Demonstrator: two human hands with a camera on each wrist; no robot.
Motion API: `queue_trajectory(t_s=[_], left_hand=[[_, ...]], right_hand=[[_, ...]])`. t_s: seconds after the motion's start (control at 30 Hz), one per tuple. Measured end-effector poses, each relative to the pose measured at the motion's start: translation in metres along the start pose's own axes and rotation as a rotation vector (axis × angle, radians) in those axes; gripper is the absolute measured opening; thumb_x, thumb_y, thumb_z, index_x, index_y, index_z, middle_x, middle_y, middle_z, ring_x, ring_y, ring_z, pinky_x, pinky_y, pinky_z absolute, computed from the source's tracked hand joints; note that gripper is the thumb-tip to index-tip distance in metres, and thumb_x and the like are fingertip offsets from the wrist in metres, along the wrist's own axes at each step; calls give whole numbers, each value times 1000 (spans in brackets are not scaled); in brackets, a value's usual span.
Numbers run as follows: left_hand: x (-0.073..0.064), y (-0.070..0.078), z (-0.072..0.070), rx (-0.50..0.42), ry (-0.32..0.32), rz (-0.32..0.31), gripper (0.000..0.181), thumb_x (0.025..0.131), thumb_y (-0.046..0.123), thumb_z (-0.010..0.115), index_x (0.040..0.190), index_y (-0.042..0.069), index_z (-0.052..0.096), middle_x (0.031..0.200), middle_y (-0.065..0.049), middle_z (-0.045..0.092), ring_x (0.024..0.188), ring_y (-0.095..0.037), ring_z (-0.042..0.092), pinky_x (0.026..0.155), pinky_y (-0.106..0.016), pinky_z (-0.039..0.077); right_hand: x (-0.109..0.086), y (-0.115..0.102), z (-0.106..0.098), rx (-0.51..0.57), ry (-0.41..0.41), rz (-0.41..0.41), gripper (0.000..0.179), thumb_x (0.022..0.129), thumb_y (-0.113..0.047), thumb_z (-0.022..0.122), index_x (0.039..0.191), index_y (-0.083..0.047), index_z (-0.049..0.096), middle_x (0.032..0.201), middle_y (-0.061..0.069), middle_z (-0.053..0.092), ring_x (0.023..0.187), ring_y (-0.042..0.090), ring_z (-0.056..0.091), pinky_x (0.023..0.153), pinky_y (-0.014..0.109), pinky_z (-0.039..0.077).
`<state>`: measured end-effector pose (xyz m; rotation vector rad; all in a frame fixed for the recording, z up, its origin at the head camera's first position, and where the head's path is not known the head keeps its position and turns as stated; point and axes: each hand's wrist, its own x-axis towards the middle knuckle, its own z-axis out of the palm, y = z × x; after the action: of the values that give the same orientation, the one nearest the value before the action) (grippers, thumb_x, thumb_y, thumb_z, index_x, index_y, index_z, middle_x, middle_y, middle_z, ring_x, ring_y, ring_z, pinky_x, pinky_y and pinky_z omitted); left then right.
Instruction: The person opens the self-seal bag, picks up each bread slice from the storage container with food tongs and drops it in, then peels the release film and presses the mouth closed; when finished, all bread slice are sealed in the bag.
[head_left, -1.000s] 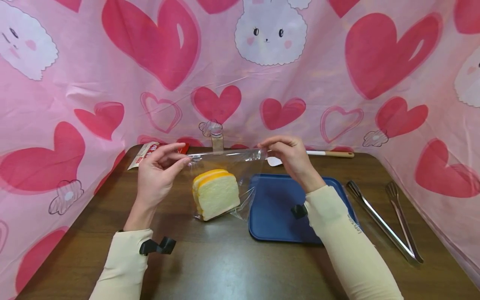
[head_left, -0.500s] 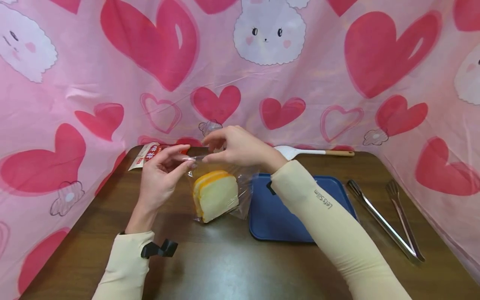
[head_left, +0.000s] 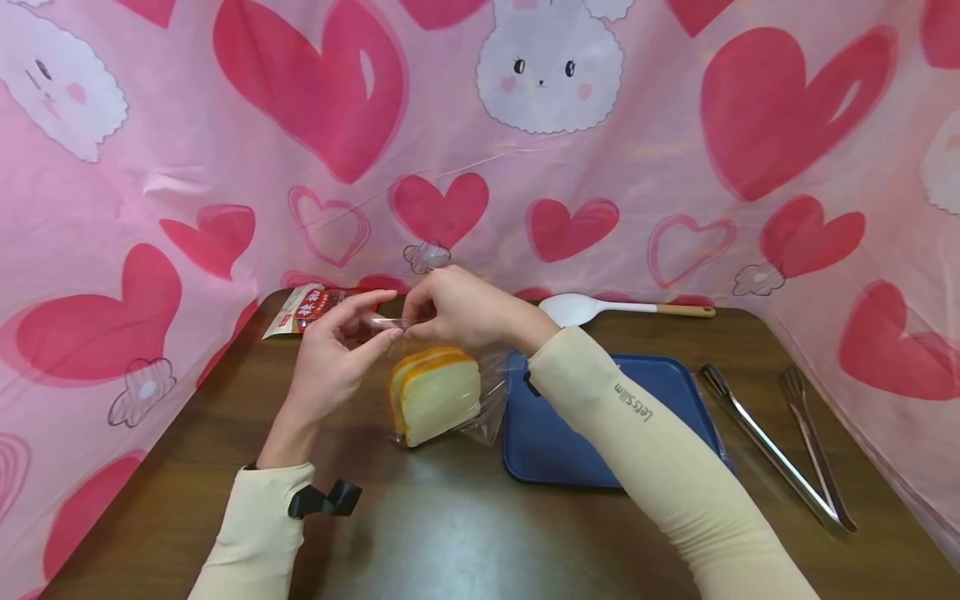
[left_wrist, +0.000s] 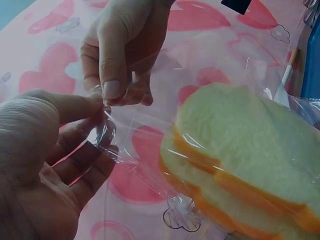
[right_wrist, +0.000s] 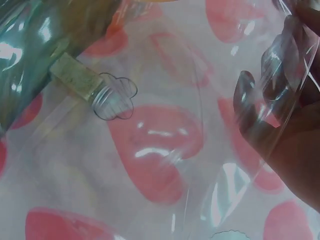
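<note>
Head camera is looking forward and down from above onto the table point(head_left: 465, 533), taking in both forearms and the pink heart backdrop point(head_left: 675, 167) from a middling distance. Left wrist camera is sitting very close, facing across the left hand point(left_wrist: 45, 170) toward the clear bag point(left_wrist: 150, 165) and the right hand point(left_wrist: 120, 55). Right wrist camera is pressing right up against the bag film, facing the backdrop. All three are sharing the bag's top edge.

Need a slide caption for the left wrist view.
Both hands pinch the clear plastic bag holding the white-and-orange toy bread slices.
</note>
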<state>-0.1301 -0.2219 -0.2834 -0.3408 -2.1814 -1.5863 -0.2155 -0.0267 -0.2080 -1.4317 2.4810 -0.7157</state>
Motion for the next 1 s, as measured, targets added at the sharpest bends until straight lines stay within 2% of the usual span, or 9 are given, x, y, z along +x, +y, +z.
queue_trajectory(t_s=[0.13, 0.33, 0.6, 0.73, 0.93, 1.0], left_hand=[[-1, 2, 0, 39, 21, -7, 41, 92, 1, 80, 131, 8, 73, 90, 7, 75, 71, -9, 63, 62, -19, 51], [-1, 2, 0, 59, 31, -5, 39, 92, 0, 79, 130, 10, 74, 93, -11, 77, 71, -11, 64, 63, -18, 51], [-1, 4, -3, 72, 14, -2, 38, 93, 0, 78, 130, 7, 73, 95, -17, 76, 73, -11, 67, 65, -17, 54], [-2, 4, -5, 72, 19, 1, 39, 92, -2, 78, 130, 6, 73, 94, -11, 77, 74, -10, 68, 67, -16, 56], [-2, -1, -8, 34, 22, 8, 40, 90, -5, 79, 129, 3, 73, 89, 12, 75, 74, -12, 70, 70, -16, 58], [-2, -1, -10, 41, 21, 9, 41, 90, -4, 79, 130, 3, 72, 89, 16, 73, 75, -11, 70, 70, -15, 58]], right_hand=[[-4, 3, -1, -66, 6, 12, 11, 98, -21, 76, 88, -17, 78, 78, -6, 68, 75, 11, 59, 70, 25, 49], [-16, 18, -4, -79, 20, 26, 14, 96, -19, 71, 85, -16, 78, 75, -5, 67, 73, 13, 58, 68, 27, 49], [-37, 39, -9, -96, 45, 65, 10, 94, -21, 76, 84, -19, 79, 76, -7, 71, 74, 12, 62, 72, 28, 54], [-48, 47, -13, -83, 47, 86, 6, 95, -18, 77, 89, -17, 80, 80, -5, 72, 75, 13, 62, 73, 30, 55], [-71, 63, -18, -16, 65, 176, 3, 96, -18, 77, 95, -17, 80, 84, -1, 72, 75, 17, 64, 75, 33, 58], [-79, 68, -18, -10, 79, 208, 4, 95, -19, 78, 98, -17, 81, 86, -1, 74, 77, 17, 65, 76, 34, 59]])
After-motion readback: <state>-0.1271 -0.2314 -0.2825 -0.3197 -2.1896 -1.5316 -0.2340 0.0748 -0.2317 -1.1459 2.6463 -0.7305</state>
